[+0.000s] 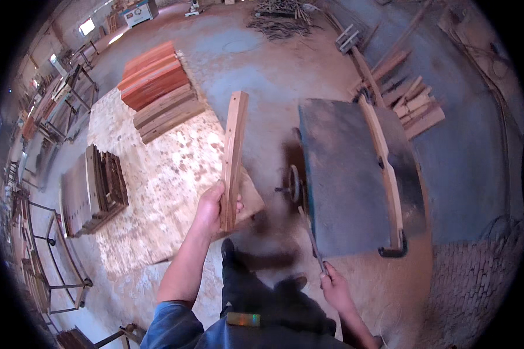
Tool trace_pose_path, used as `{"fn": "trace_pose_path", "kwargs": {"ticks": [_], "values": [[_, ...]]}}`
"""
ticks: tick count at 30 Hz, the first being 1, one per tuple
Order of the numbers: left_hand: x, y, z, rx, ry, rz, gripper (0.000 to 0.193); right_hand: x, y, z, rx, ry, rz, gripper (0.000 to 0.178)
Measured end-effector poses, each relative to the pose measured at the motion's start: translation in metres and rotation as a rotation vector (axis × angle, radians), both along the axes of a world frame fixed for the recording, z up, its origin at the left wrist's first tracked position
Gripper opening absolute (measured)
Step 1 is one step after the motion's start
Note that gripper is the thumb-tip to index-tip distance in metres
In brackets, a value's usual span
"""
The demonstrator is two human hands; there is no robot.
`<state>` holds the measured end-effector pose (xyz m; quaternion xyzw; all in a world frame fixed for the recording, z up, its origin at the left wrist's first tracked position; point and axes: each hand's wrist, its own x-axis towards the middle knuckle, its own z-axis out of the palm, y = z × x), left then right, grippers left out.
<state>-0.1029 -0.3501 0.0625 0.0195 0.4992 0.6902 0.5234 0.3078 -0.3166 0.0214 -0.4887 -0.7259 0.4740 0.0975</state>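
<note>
My left hand (pixel 208 212) is wrapped round the lower part of a wooden bar (pixel 234 136), which stands nearly upright in front of me and has small dark holes along it. Lower right, my right hand (pixel 336 288) closes on the end of a thin, long stick (pixel 312 238); its exact kind does not show. The stick's far end lies beside the near left edge of a dark flat machine table (pixel 349 180). A wooden fence strip (pixel 384 168) runs along that table.
A pale plywood board (pixel 163 215) to my left bears reddish wooden bars (pixel 154 75), brown bars (pixel 167 113) and a stack of dark slats (pixel 96 189). A handwheel (pixel 295 184) juts from the machine's left side. Wood offcuts (pixel 416 107) lie beyond it, and metal frames (pixel 64 256) stand far left.
</note>
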Motion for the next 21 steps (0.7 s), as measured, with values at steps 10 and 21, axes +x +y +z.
{"fn": "trace_pose_path", "kwargs": {"ticks": [10,21], "values": [[0.195,0.051,-0.006,0.183,0.003,-0.073,0.031,0.190,-0.012,0.029,-0.162,0.035,-0.342,0.046],[0.291,0.072,-0.029,0.218,0.029,-0.228,0.043,0.252,-0.051,0.038,-0.226,0.112,-0.548,0.047]]}}
